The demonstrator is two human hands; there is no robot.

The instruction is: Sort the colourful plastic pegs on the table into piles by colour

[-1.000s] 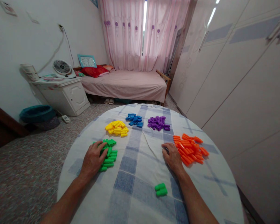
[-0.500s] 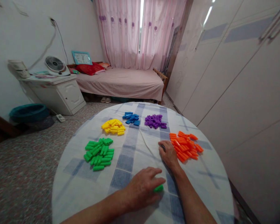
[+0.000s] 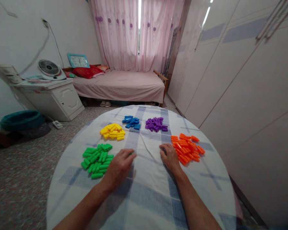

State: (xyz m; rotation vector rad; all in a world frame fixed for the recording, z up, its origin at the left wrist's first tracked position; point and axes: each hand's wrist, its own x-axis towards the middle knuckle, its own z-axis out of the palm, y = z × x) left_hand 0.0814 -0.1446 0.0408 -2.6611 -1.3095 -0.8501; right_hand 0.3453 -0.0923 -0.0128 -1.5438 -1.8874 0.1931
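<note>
My left hand [image 3: 121,164] is closed in a pinch just right of the pile of green plastic tubes [image 3: 96,158]. A sliver of a green tube [image 3: 131,154] shows between its thumb and fingers; the rest is hidden. My right hand [image 3: 170,157] rests on the cloth against the left side of the pile of orange plastic pieces [image 3: 186,148]. Its fingers are loosely bent, with a gap between thumb and forefinger, and I see nothing held. Farther back lie piles of yellow pieces [image 3: 112,131], blue pieces [image 3: 131,122] and purple pieces [image 3: 156,124].
A checked cloth covers the round table [image 3: 146,204]. A thin pale cord or fold [image 3: 146,145] runs between my hands. Beyond stand a bed [image 3: 120,83], a white cabinet [image 3: 67,99] with a fan [image 3: 50,68], a bin [image 3: 22,120] and a wardrobe [image 3: 244,95] on the right.
My left hand has moved forward and left from the near middle of the table to beside the green pile, carrying the green tube. My right hand stays by the orange pile. The view has shifted slightly.
</note>
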